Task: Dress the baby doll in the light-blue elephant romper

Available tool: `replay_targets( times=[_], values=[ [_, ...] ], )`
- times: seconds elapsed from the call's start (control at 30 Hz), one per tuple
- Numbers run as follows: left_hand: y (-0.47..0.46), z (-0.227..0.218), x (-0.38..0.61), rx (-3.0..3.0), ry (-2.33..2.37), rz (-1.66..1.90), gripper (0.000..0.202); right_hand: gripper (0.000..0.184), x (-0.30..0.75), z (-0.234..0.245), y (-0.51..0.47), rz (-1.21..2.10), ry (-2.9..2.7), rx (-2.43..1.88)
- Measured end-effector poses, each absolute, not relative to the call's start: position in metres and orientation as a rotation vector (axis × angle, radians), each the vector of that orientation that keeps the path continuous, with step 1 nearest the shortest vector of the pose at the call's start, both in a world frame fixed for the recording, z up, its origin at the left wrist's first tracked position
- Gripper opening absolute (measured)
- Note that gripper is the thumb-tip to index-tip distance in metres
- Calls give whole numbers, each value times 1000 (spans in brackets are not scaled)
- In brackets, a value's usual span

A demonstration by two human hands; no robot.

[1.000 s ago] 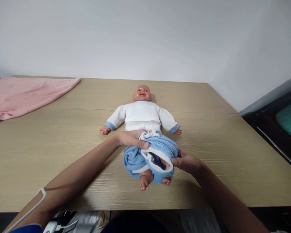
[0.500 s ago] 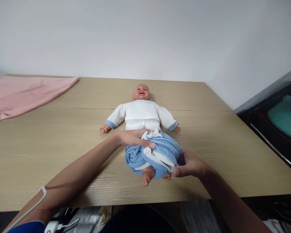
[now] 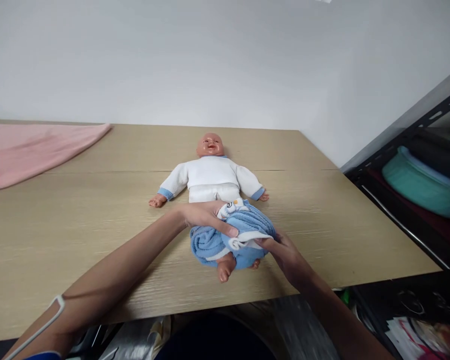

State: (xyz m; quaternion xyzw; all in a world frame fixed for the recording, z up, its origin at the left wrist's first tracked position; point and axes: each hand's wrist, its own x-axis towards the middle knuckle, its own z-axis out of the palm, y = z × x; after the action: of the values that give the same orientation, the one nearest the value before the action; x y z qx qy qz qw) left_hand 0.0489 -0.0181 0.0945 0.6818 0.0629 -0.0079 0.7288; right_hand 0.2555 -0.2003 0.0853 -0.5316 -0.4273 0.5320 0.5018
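A baby doll (image 3: 212,171) in a white top with blue cuffs lies on its back, head away from me and arms spread. Bunched around its legs are blue terry-cloth baby pants (image 3: 252,221) with white trim and a small animal face. One foot (image 3: 225,267) pokes out of the cloth, the other shows only its toes. My left hand (image 3: 204,216) is closed on the upper part of the pants, thumb across the top. With thumb and fingers, my right hand (image 3: 285,252) grips the white-trimmed edge on the right; some of its fingers are hidden by the fabric.
The doll lies on a wooden table (image 3: 315,210) against a white wall. A pink cloth (image 3: 37,150) is spread at the far left. On the right stands a dark shelf (image 3: 378,200) with a teal basin (image 3: 420,180). The table's front edge is close to me.
My right hand has moved up and inward, and its thumb now presses on the white trim, folding the opening closed. The left hand keeps its hold. The view has shifted slightly right.
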Motion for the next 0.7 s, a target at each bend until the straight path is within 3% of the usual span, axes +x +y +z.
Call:
replay_targets(
  times=[0.17, 0.4, 0.7],
  values=[
    [-16, 87, 50, 1459, 143, -13, 59, 34, 251, 87, -196, 1510, -855, -1103],
    [-18, 92, 51, 1508, 133, 11, 62, 18, 250, 92, -200, 1564, -834, -1151],
    [-42, 109, 62, 1616, 83, 14, 33, 44, 235, 81, -215, 979, -952, -1577]
  ],
)
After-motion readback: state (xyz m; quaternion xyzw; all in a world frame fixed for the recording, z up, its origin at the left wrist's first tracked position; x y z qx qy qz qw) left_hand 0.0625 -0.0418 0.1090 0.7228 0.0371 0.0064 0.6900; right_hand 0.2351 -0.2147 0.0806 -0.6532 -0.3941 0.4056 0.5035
